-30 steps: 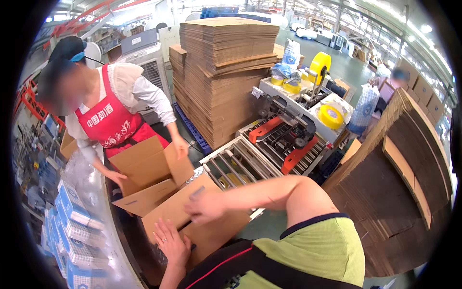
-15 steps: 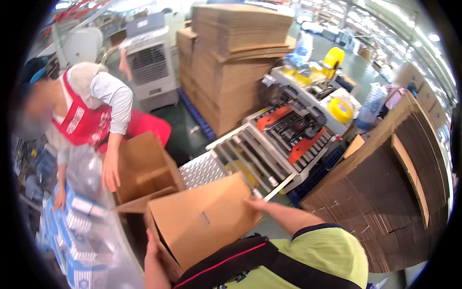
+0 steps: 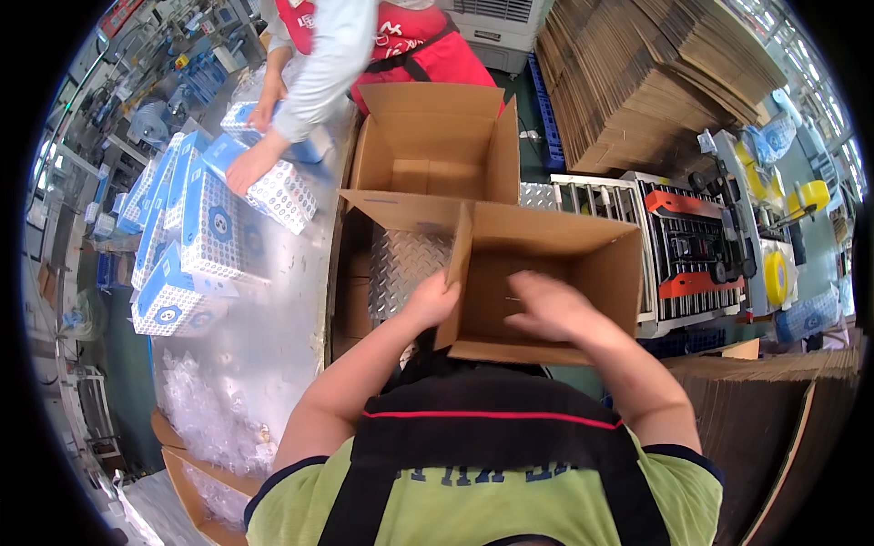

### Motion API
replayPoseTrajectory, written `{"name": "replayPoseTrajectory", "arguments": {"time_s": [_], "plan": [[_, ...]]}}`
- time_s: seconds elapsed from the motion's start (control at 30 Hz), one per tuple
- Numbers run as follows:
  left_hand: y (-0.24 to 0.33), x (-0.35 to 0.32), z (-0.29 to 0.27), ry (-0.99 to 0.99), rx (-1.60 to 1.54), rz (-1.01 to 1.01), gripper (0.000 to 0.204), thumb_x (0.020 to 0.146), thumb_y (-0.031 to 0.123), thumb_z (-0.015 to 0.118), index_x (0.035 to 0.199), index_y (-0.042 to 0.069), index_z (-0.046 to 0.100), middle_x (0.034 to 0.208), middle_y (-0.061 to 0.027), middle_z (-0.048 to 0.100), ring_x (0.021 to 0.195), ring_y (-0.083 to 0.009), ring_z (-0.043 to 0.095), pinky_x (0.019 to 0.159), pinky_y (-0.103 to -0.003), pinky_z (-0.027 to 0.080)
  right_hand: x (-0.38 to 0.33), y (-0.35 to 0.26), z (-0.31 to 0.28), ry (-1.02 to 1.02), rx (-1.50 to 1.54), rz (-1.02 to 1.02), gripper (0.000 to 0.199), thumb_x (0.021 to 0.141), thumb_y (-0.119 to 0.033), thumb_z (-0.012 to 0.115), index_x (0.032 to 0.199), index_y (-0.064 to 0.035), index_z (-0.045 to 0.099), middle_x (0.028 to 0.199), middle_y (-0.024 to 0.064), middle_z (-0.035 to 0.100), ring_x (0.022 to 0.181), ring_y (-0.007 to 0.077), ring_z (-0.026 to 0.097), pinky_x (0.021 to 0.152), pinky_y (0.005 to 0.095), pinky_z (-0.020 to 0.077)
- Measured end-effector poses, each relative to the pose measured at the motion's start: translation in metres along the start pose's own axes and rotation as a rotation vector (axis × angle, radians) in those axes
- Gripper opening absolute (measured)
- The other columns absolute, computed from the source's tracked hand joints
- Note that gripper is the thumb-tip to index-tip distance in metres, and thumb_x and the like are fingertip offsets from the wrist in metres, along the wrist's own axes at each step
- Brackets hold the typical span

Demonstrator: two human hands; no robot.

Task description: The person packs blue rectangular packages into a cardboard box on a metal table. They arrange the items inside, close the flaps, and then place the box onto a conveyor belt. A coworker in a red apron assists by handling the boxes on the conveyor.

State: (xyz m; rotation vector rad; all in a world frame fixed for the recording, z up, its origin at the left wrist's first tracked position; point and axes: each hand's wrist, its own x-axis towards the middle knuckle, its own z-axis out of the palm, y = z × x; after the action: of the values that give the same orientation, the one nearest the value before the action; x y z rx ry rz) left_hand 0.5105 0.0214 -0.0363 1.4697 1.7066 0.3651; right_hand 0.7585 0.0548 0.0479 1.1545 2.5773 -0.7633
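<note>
An open cardboard box (image 3: 596, 264) stands upright right in front of me, its flaps up. My left hand (image 3: 435, 298) is closed around the near box's left flap, thumb over its edge. Over the box's opening is my right hand (image 3: 551, 308), its fingers apart and slightly blurred, holding nothing. Just beyond stands a second open cardboard box (image 3: 428, 136), in front of a co-worker in a red apron (image 3: 423, 45). The co-worker's hands rest on blue and white packages (image 3: 278, 196) on the metal table at the left.
The metal table (image 3: 296, 291) runs along my left, with crumpled clear plastic (image 3: 205, 409) near its front. To the right are a roller conveyor (image 3: 605, 196) and a taping machine with orange plates (image 3: 696, 282). Flat cardboard stacks (image 3: 628, 82) stand behind and at the right.
My view has swung left and down. The near box, previously held with its closed side up, now stands with its opening upward. My right hand has left its edge.
</note>
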Motion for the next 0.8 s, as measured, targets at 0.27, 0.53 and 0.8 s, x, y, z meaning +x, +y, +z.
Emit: {"name": "replayPoseTrajectory", "arguments": {"time_s": [0.27,0.53,0.8], "plan": [[-0.135,0.028,-0.015,0.357,-0.107,-0.139,0.063,0.096,0.022,0.055,0.153,0.017,0.028,0.136,-0.0234,0.053,0.11,-0.0348,0.062,0.095,-0.044,0.049,-0.074,0.21,0.18,0.333,0.181,0.624,0.094,0.09,-0.061,0.054,0.148,0.0061,0.025,0.16,0.0254,0.004,0.149,0.0362,0.007,0.121,0.0434,0.0102],[-0.141,0.063,0.04,0.108,-0.16,-0.205,0.068,0.094,0.051,0.053,0.141,0.003,0.046,0.133,-0.0265,0.053,0.125,-0.0397,0.051,0.104,-0.042,0.04,-0.042,0.194,0.079,0.471,0.726,0.545,0.073,0.094,-0.058,0.046,0.132,0.0022,0.031,0.133,0.0216,0.035,0.125,0.0312,0.035,0.106,0.0401,0.0279],[-0.165,0.031,0.077,-0.102,-0.345,0.076,0.071,0.083,0.005,0.058,0.147,0.001,0.027,0.133,-0.0225,0.051,0.122,-0.0355,0.052,0.102,-0.041,0.043,-0.307,0.286,-0.241,1.483,0.032,1.082,0.042,0.098,-0.041,0.044,0.106,-0.0045,0.063,0.092,0.0133,0.066,0.083,0.0234,0.064,0.075,0.0406,0.0503]]}}
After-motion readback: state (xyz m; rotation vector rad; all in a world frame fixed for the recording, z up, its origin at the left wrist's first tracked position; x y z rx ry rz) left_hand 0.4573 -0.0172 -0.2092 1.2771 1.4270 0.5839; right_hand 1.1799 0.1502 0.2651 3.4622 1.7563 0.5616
